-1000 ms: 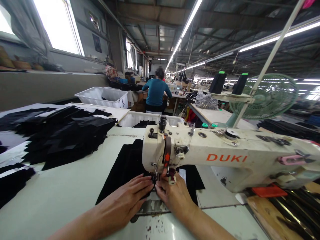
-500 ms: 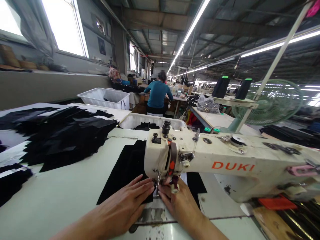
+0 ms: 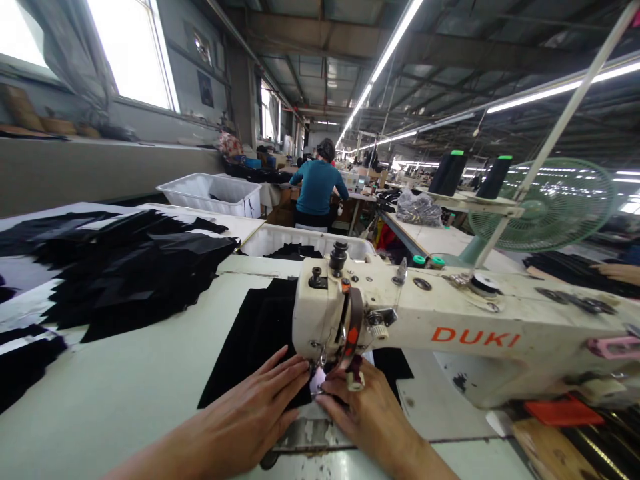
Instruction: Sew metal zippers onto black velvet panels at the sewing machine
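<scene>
A black fabric piece point(image 3: 250, 340) lies under the head of a cream sewing machine point(image 3: 400, 320) marked DUKI. My left hand point(image 3: 260, 400) rests flat on the fabric's near part, fingers stretched out towards the needle area. Just right of the needle, my right hand point(image 3: 373, 413) has its fingers bent, with thumb and forefinger close together on the fabric edge. Part of that hand is hidden behind the machine's tension parts and hanging guard. A bright light spot shows between the two hands, by the presser foot.
Stacked black fabric pieces point(image 3: 135, 273) lie at left. White bins point(image 3: 210, 193) stand beyond the table. Thread cones point(image 3: 447, 175) and a green fan point(image 3: 545, 207) are at right. A person point(image 3: 320, 187) sits ahead; another person's hand point(image 3: 620, 272) shows at the right edge.
The view has shifted slightly, so the machine sits a little further right. My right fingertips have drawn slightly back from the needle. Another person's hand has appeared at the right edge.
</scene>
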Motion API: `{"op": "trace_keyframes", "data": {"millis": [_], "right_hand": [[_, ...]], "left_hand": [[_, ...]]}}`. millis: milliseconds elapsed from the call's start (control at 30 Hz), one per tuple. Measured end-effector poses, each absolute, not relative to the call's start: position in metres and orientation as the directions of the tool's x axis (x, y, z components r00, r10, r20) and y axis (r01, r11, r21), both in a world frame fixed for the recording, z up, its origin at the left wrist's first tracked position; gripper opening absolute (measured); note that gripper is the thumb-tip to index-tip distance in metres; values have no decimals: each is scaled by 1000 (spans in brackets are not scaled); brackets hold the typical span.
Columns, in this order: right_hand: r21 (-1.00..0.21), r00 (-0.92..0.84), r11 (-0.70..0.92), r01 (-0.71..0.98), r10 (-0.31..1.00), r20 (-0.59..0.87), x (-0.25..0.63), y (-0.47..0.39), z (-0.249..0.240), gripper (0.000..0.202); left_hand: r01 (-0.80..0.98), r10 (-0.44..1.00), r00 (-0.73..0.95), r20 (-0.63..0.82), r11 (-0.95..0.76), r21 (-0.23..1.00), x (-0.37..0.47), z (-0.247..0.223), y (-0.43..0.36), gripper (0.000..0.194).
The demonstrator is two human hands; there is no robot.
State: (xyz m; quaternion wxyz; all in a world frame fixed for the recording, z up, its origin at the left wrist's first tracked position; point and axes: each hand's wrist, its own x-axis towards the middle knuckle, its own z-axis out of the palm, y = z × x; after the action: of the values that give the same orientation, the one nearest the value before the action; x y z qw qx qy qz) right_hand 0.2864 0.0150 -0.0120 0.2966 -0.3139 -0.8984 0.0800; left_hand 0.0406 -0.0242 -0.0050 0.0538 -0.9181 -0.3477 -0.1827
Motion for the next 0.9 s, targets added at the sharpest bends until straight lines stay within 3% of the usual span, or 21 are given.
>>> {"op": "trace_keyframes", "data": {"millis": [200, 400, 567, 733, 900], "right_hand": [[-342, -641, 793, 505, 609, 467, 289, 15, -12, 6], [-329, -656, 805, 494, 593, 466, 289, 16, -7, 5], [-312, -653, 812, 493, 582, 485, 288, 15, 0, 4], [-306, -488, 706, 638, 679, 549, 294, 25, -5, 21], [-299, -351, 592, 748, 736, 579, 306, 33, -13, 24]], "left_hand": [[669, 644, 694, 321, -742, 43, 40, -5, -26, 60], [682, 693, 660, 290, -715, 154, 40, -2, -30, 58], [766, 774, 531, 345, -612, 194, 42, -4, -24, 41], [833, 815, 473, 335, -538, 132, 38, -14, -7, 50], [900, 864, 406, 298, -435, 35, 37, -15, -21, 49]]}}
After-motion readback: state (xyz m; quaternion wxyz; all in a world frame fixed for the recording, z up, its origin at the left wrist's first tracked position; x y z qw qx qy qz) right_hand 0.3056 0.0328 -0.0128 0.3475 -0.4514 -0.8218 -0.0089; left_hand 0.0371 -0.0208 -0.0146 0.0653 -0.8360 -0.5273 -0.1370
